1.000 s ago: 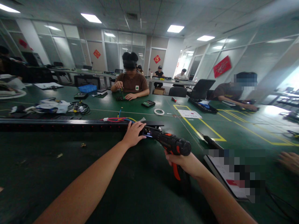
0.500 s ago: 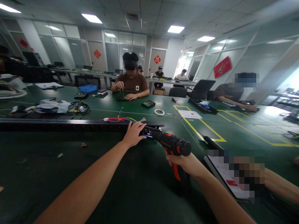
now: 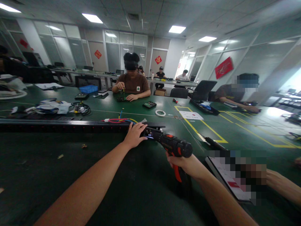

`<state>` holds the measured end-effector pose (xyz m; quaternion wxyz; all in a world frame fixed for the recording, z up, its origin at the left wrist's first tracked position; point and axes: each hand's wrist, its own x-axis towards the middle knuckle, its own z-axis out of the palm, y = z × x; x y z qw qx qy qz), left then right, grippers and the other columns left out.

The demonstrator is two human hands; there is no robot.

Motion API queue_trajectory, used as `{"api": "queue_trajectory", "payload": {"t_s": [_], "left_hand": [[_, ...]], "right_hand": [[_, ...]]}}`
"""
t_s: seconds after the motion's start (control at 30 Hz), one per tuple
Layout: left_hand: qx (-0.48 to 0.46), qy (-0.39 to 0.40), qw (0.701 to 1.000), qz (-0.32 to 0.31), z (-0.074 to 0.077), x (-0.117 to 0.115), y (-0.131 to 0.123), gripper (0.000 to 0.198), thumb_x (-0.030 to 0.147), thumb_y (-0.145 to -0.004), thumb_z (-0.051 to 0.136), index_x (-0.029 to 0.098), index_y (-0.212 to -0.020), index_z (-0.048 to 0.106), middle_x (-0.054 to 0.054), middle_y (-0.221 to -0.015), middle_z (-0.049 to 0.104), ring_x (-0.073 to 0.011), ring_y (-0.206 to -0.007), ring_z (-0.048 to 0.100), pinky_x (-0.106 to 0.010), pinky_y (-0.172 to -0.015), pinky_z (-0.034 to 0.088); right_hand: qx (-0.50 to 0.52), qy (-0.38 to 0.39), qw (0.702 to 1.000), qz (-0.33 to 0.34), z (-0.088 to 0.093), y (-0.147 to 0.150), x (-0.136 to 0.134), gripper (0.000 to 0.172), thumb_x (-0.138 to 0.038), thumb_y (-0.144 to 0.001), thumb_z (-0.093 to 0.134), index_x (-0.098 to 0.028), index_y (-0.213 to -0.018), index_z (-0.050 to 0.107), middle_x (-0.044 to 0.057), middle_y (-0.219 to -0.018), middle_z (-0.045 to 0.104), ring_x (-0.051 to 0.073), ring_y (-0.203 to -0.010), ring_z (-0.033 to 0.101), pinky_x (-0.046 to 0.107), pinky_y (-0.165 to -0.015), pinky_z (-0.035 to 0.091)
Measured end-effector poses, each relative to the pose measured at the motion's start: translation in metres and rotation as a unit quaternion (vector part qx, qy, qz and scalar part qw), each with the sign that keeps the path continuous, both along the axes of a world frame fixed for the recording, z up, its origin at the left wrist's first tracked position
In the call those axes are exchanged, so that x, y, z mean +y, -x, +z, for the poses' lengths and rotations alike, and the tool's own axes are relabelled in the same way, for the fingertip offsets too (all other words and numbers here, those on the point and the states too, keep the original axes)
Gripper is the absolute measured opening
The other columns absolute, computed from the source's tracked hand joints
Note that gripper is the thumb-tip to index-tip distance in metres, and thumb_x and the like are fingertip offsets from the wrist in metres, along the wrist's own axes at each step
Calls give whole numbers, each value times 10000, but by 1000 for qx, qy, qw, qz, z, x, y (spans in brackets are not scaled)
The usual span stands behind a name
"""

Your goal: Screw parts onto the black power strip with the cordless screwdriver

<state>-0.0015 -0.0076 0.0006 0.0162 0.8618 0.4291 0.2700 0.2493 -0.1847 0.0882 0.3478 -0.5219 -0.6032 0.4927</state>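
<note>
A long black power strip (image 3: 70,126) lies across the left of the green table, with a row of dark, red-marked sockets along its side. My left hand (image 3: 134,135) grips it near its right end, fingers stretched over the top and thumb at the front. Red, blue and yellow wires (image 3: 119,120) come out behind that hand. My right hand (image 3: 182,163) is wrapped round the handle of a black and orange cordless drill (image 3: 175,145). The drill's nose points left into the strip's open end, where a small light glows; its tip is hidden.
At right, a co-worker's blurred hand (image 3: 256,175) is over a white booklet (image 3: 225,179), beside a black-handled tool (image 3: 213,142). A tape roll (image 3: 160,113), paper sheet (image 3: 190,115) and black tray (image 3: 204,107) lie beyond. Across sits another person (image 3: 133,81). Bagged cables (image 3: 54,106) lie left.
My hands, the drill and the power strip keep their places. The co-worker's black-handled tool at the right has shifted very slightly.
</note>
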Motion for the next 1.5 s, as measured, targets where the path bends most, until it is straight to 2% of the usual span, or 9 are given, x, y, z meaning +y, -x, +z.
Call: {"api": "queue_trajectory", "payload": {"t_s": [0.4,1.0,1.3,1.5], "left_hand": [[1,0,1000,2,2,-2,0,682,405,-984,764,258,-1604,521,-130,-1603,570,-345,-1565,430,-668,-1340,129],[2,-8,1000,2,-1,1,-1,701,404,-974,778,259,-1609,519,-136,-1589,578,-351,-1552,446,-672,-1338,133],[6,-9,1000,7,-1,1,-2,686,413,-979,767,265,-1604,527,-143,-1591,573,-354,-1558,436,-671,-1336,147],[7,-12,1000,5,-2,2,-2,694,419,-979,764,271,-1612,520,-140,-1595,568,-360,-1559,432,-675,-1335,140]], "right_hand": [[-2,-7,1000,12,-2,-2,1,179,-319,-752,756,-192,-845,671,-11,-686,644,184,-666,586,337,-672,467],[12,-2,1000,-6,-1,-1,-1,160,-304,-735,767,-197,-836,703,-9,-674,654,183,-651,596,327,-667,460],[30,14,999,-17,-10,-7,3,220,-334,-725,792,-189,-888,759,7,-724,699,196,-683,629,333,-704,472],[22,29,999,-34,-9,-6,1,328,-439,-744,835,-173,-925,770,9,-690,701,194,-661,635,330,-684,469]]}}
